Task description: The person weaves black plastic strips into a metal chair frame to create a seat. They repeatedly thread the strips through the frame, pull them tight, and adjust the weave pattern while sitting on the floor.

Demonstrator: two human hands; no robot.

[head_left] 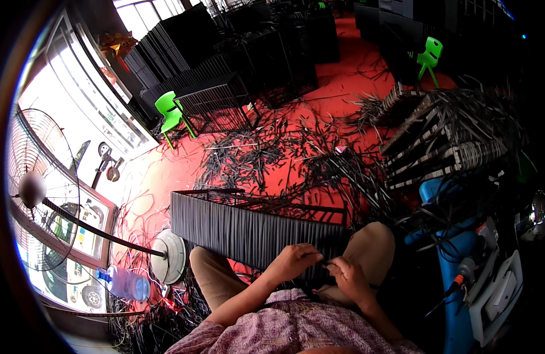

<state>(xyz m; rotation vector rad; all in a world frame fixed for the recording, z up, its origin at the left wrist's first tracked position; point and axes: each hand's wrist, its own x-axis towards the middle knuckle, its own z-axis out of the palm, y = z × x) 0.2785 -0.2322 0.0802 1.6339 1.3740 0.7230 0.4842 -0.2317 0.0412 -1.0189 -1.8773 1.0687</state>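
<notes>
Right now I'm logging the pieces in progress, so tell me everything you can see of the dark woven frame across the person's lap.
The woven frame is a long, low, box-like piece. Its near wall is closely wrapped in dark grey vertical strips that look like synthetic rattan, and bare metal bars show along its open top. It lies tilted across the person's knees above the red floor, its left end jutting out. The left hand and right hand press on its near lower edge, fingers pinched there; whether they grip a strand cannot be told.
</notes>
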